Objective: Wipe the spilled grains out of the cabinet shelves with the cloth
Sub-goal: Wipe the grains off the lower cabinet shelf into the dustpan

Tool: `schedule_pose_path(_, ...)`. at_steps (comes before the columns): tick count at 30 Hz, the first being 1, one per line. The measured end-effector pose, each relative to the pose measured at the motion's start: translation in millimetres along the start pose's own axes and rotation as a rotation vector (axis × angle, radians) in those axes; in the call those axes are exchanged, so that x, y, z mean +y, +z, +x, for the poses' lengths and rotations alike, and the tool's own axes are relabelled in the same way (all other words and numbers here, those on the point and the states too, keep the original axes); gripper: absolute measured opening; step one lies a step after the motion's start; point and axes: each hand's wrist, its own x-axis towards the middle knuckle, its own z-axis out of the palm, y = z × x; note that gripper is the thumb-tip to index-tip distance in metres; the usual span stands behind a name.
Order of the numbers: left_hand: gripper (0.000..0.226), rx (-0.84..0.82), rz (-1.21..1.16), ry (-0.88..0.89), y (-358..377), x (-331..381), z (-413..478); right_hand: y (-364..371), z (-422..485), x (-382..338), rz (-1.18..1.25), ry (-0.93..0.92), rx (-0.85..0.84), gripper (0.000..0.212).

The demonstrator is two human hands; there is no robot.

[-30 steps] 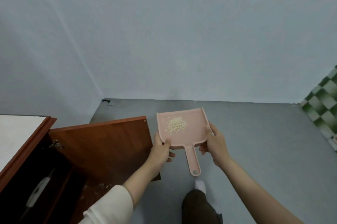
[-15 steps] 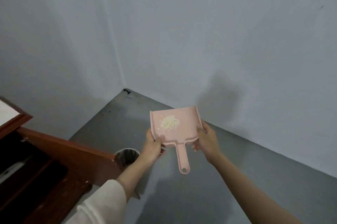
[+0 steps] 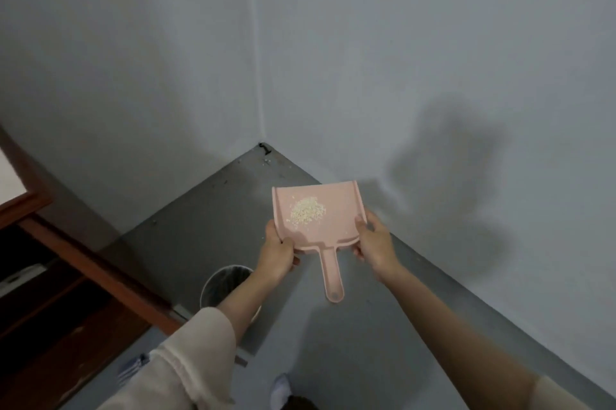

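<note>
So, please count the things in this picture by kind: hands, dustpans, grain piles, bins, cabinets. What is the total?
2 hands: left hand, right hand
1 pink dustpan
1 grain pile
1 bin
1 cabinet
Total: 6

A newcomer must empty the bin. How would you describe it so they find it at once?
Start at the open brown cabinet door on the left. Just beyond its edge, on the grey floor, stands the bin, partly behind the forearm of the left hand gripping the pink dustpan. It is the only round, open container, pale-rimmed and dark inside.
</note>
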Motion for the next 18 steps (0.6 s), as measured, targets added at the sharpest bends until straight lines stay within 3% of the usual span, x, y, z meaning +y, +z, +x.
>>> schedule_pose_path(11,0.042,0.22,-0.197,-0.232,-9.0,-37.6,62.8,59.1,81.6,14.4,-0.101,-0.025,-0.266,0.027)
schedule_pose_path(14,0.032,0.297,-0.252,-0.302,-5.2,-49.1,72.4,71.2,105.5,23.7,-0.156,0.005,-0.357,0.03)
schedule_pose_path(18,0.045,0.39,-0.361,-0.373,3.7,-69.0,80.7,87.5,133.2,42.9,-0.249,0.029,-0.482,0.032)
